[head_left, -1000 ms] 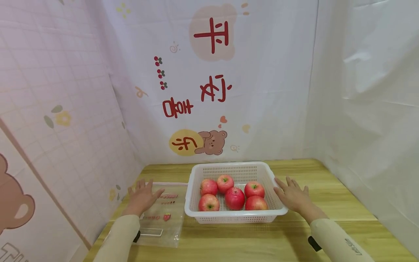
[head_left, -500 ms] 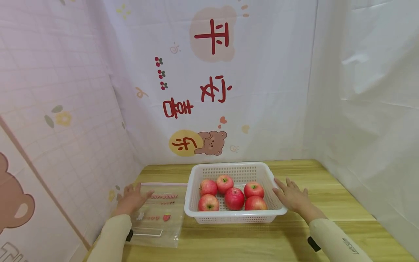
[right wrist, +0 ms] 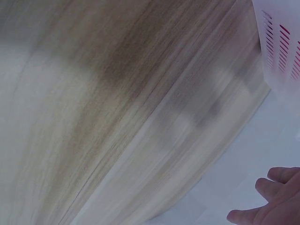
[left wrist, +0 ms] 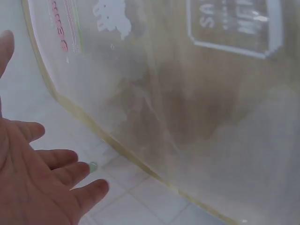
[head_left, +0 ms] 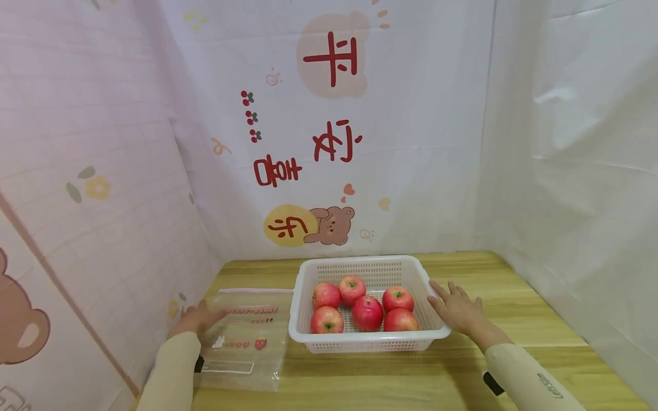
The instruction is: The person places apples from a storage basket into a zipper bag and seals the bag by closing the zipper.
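My left hand hovers at the left edge of a clear printed plastic bag lying flat on the table. In the left wrist view that hand has its fingers spread and holds nothing, with the bag beside it. A white perforated basket stands right of the bag with several red apples inside. Beside the basket's right rim is my right hand, fingers extended and gripping nothing; whether it touches the rim I cannot tell. The right wrist view shows its fingers apart from the basket wall.
The wood-grain table extends in front of the basket and to its right. White printed cloth hangs behind it, with more cloth at the left and right.
My left hand has moved left across the bag to its edge, uncovering more of the print. My right hand has barely moved. The apples and basket stay in place.
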### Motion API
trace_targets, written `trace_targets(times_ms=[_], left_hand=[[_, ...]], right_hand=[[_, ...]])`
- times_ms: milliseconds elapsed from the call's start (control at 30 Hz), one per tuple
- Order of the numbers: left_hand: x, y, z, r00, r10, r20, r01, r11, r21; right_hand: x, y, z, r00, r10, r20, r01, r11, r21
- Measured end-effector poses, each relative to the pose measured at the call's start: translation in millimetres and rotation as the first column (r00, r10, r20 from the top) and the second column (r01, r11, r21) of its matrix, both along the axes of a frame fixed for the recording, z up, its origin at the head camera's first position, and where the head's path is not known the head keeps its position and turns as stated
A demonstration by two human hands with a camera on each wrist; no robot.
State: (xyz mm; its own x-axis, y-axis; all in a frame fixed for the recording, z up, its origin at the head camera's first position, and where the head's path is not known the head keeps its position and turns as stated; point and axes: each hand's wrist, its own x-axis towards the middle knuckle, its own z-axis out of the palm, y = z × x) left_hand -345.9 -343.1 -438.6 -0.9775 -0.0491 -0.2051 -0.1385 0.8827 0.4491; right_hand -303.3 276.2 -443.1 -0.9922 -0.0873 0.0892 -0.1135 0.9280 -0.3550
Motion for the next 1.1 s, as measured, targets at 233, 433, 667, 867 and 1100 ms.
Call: trace_targets(times_ms=[233,433,667,867,1100], left_hand=[[1.5,0,-1.7,0.999,0.002,0.035,-0.003,1.0,0.025],[-4.7,2,-5.1,0.999,-0.006,0.037,0.004,0.999,0.054],[-7.1,0,-10.2,0.999,0.01,0.043,-0.012,0.998,0.054],[-9.8,0,-9.4,1.0,-0.021,-0.01,0.021,0.999,0.033],[-14.3,-1,-10.8,0.998,-0.037,-0.046,0.036,0.999,-0.008]], right_hand=[[-2.0,2,-3.2,1.0,-0.004,0.008,0.004,1.0,-0.011],[-2.1,3,-4.6,1.0,0.0,0.004,0.0,1.0,-0.013],[-2.7,2,-4.8,1.0,-0.002,-0.006,0.002,1.0,-0.005],[-2.1,1,-2.6,1.0,-0.002,-0.01,0.002,1.0,0.003],[-1.0,1,-2.3,1.0,-0.004,-0.006,0.004,1.0,-0.001]])
